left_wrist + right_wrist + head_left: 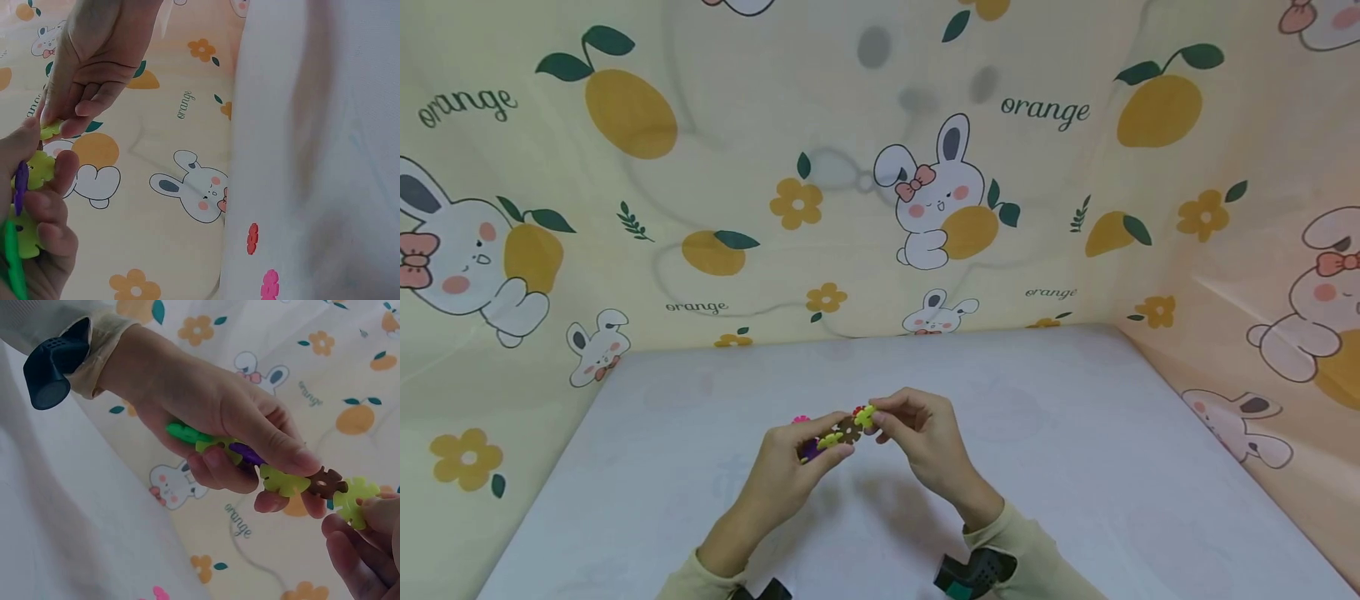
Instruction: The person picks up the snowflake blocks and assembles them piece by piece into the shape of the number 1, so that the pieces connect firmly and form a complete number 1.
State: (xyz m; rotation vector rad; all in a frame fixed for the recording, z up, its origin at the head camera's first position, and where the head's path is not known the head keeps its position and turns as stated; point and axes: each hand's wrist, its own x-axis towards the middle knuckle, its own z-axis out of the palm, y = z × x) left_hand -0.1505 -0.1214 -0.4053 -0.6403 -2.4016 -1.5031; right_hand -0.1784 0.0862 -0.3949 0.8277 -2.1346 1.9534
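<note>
My left hand (784, 468) grips a chain of notched plastic snowflake discs, thumb along one side and fingers curled beneath. In the right wrist view the chain shows a green disc (187, 433), a yellow-green disc (215, 447), a purple disc (247, 454), another yellow-green disc (284, 481) and a brown disc (327, 483). My right hand (931, 437) pinches a yellow-green disc (356, 501) at the brown disc's edge. Whether those two are fully slotted together I cannot tell. Fingers partly cover the chain.
On the white table (1075, 467) lie a red disc (252, 239) and a pink disc (270, 285), beyond the hands. A printed cloth (760, 117) with rabbits and oranges rises behind the table and along its sides. Dark wrist cameras (976, 573) sit on both sleeves.
</note>
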